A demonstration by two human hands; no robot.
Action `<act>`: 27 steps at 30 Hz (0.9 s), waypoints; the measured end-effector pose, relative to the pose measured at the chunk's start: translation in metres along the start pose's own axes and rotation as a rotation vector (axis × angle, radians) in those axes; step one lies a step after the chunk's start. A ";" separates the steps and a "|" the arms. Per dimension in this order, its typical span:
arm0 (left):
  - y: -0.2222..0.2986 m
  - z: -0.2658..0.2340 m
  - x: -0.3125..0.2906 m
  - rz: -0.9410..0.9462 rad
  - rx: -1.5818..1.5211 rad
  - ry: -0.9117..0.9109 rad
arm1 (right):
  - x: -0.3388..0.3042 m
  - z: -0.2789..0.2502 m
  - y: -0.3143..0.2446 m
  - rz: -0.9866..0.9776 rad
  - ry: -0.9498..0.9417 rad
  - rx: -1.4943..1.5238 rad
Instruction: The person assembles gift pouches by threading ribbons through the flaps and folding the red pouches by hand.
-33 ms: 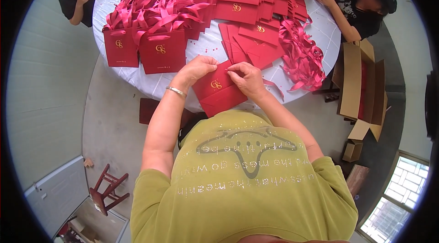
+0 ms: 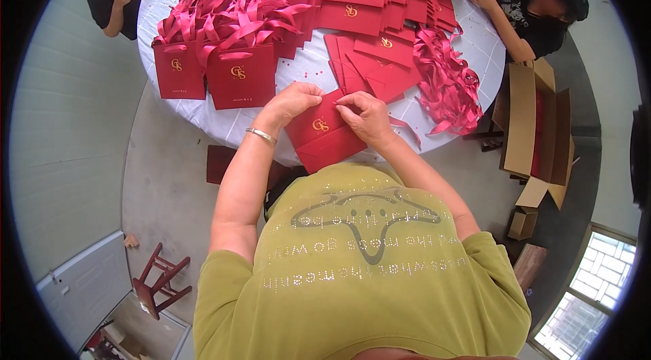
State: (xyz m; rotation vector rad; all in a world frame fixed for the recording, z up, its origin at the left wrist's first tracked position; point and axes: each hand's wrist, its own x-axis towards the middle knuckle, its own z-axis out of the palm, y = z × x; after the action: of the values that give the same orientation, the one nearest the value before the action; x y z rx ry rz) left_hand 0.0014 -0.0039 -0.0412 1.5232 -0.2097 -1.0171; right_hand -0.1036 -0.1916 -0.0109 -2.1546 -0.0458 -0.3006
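A flat red paper bag (image 2: 324, 142) with a gold emblem lies tilted at the table's near edge, close to my body. My left hand (image 2: 298, 100) grips its upper edge between thumb and fingers, a silver bangle on that wrist. At the upper right corner my right hand (image 2: 367, 116) is closed in a pinch. A tiny pink end that looks like ribbon shows at its fingertips. Beside my right wrist a loose pink ribbon (image 2: 405, 131) trails on the cloth. Just beyond my hands lie several flat red bags (image 2: 380, 74).
Finished-looking red bags with ribbon handles (image 2: 241, 78) crowd the left of the white-covered round table (image 2: 183, 116). A heap of pink ribbons (image 2: 449, 89) lies at right. Two other people work across the table. An open cardboard box (image 2: 522, 123) stands right; a wooden stool (image 2: 163, 278), lower left.
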 end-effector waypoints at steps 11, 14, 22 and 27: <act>0.008 0.008 -0.006 0.020 0.083 0.030 | 0.008 0.006 -0.005 -0.219 -0.026 -0.151; 0.017 0.014 -0.012 0.061 0.182 0.088 | 0.009 0.008 -0.008 -0.254 -0.007 -0.221; 0.005 0.020 -0.004 0.203 0.326 0.167 | 0.020 0.020 -0.038 -0.122 -0.229 -0.730; -0.002 0.021 -0.004 0.256 0.345 0.236 | 0.035 0.018 -0.044 0.050 -0.267 -0.614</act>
State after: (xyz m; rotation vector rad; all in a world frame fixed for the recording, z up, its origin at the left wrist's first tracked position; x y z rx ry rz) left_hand -0.0159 -0.0158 -0.0387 1.8579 -0.4178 -0.6121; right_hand -0.0731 -0.1545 0.0235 -2.7897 -0.0572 0.0137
